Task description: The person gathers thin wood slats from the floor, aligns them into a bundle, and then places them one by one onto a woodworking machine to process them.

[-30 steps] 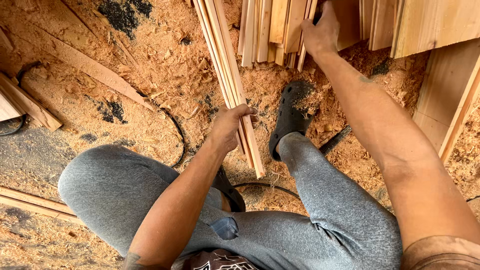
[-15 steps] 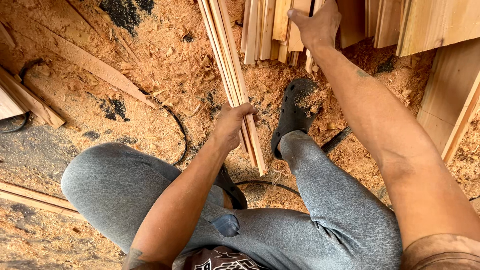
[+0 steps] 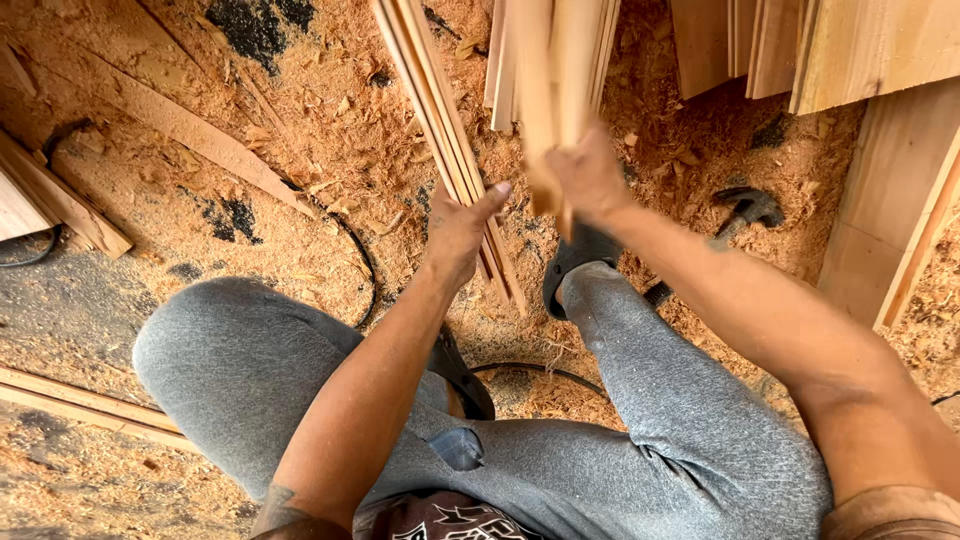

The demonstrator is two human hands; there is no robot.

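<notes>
Sawdust-covered floor (image 3: 300, 160), person seated, grey trousered legs out in front. Left hand (image 3: 462, 228) clenched round a bundle of thin wood strips (image 3: 440, 120), long axis running away from the body, slightly up-left. Right hand (image 3: 585, 180) grasping a separate few strips (image 3: 555, 70), blurred, raised just right of the bundle, roughly parallel to it. Left hand nearer the bundle's low end. Hammer (image 3: 745, 208) lies on the floor right of the shoe (image 3: 575, 262), well apart from both hands

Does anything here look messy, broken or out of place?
Yes. Sawdust and shavings cover the floor. A hammer lies half buried in them, a black cable snakes through, and the grey trousers have a hole. The left hand grips wooden strips; the right hand lifts a slat.
</notes>
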